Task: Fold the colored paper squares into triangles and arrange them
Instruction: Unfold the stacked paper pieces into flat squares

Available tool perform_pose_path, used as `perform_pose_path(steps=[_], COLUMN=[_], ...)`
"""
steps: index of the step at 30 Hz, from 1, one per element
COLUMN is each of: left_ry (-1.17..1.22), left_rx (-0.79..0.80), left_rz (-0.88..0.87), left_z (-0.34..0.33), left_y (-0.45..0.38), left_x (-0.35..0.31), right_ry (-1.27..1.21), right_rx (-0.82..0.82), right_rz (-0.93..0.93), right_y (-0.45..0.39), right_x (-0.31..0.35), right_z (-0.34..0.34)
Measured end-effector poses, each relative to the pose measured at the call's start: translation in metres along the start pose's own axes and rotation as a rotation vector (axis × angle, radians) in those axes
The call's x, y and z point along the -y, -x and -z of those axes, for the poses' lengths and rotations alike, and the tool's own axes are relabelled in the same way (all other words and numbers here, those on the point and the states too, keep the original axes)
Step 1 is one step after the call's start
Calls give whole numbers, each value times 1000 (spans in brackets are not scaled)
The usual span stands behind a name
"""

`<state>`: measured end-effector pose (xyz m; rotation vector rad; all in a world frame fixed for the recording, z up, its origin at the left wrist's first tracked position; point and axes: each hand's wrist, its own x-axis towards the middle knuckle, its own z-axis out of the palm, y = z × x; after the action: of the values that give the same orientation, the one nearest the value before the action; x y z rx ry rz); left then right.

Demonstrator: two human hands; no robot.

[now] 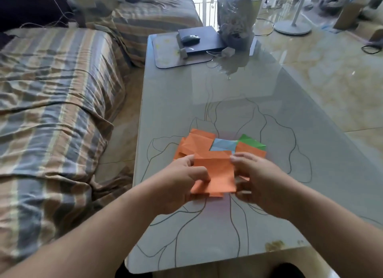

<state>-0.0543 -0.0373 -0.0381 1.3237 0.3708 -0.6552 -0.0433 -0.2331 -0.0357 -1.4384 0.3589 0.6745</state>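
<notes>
Both hands hold one orange paper square (214, 174) just above the counter (269, 103), a little toward six o'clock from the pile of papers (199, 145) lying on the glass. The left hand (182, 180) pinches the sheet's nine o'clock edge, thumb on top and fingers curled beneath; the right hand (255, 178) grips the three o'clock edge the same way, its fingertips at the upper corner. A second orange edge peeks out under the sheet at six o'clock, so there may be two sheets in the grip; I cannot tell for sure. In the pile, a blue paper (224, 146) and a green paper (251, 142) show at one to two o'clock, partly covered by orange ones. To fold well, I judge it best to separate a single sheet first, then bring one corner to the diagonally opposite corner, match the edges exactly, pin the meeting corners with one hand, and run a finger of the other along the diagonal against the hard glass for a sharp crease. Folding in the air risks a skewed triangle.
</notes>
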Motion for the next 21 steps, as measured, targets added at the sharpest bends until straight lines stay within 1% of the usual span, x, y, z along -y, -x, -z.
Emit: perform_pose_path(steps=[1,3,6,11,13,17,19,21], left_ry=[-37,-104,-113,-40,-20,49,40,53], left_rx=[-2,18,10,-24,-60,-105,-122,-133], left_rz=[10,22,-3,-85,-111,-120,-125,-135], left_z=[0,3,11,18,21,23,23,25], left_y=[3,8,13,21,23,28,31,33], left_x=[-1,-4,-10,-21,-22,-23,-24,-26], right_ry=[-10,86,219,240,259,305,359,395], right_rx=[-44,-63,35,170,209,294,246,186], right_rz=[42,126,205,218,240,390,511,586], right_y=[-1,1,12,22,26,32,29,27], right_x=[5,14,22,24,25,16,9,7], right_z=[3,12,19,14,9,-6,-14,-21])
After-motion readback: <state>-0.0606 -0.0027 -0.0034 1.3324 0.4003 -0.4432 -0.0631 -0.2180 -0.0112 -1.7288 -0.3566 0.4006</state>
